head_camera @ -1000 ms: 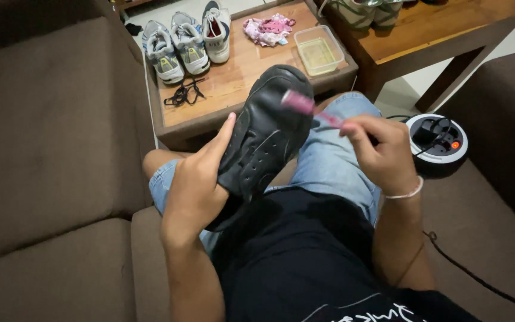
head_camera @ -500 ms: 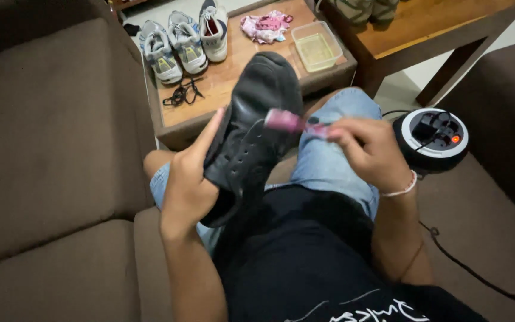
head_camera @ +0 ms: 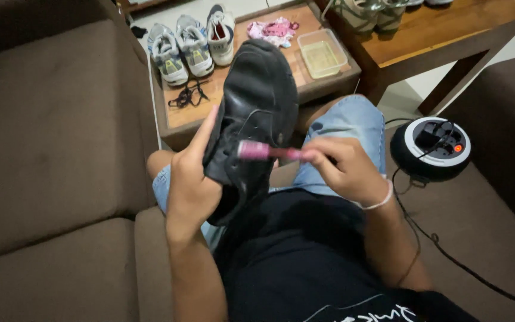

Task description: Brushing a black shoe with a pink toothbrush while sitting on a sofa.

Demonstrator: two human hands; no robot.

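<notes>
Left hand: we are gripping the worn black leather lace-up shoe [head_camera: 254, 113] with our left hand [head_camera: 191, 182], fingers closed around its heel and side, thumb lying up along the upper.
Right hand: our right hand [head_camera: 344, 170] is closed around the handle of a small pink plastic brush [head_camera: 266, 151], pinching it between thumb and fingers; a white band is sitting on that wrist.
Shoe: we are holding it raised above our lap, toe pointing away from us toward the low wooden bench [head_camera: 281, 71], the opening down near our palm.
Brush: its pink head is touching the side of the shoe, near the lacing; the bristles themselves are too blurred for us to make out.
Lap: we are sitting on a brown fabric sofa [head_camera: 49, 149], wearing light blue denim shorts [head_camera: 347, 128] and a black shirt.
Bench: it is carrying three grey and white sneakers [head_camera: 192, 42] in a row at its far left, a loose black lace [head_camera: 187, 95] just in front of them, a pink and white crumpled cloth [head_camera: 275, 28], and a clear rectangular plastic tub [head_camera: 322, 53] beside the cloth.
Right side: a round black and white cable reel [head_camera: 431, 146] is resting on the seat near our right knee, its black cord trailing back past our right arm.
</notes>
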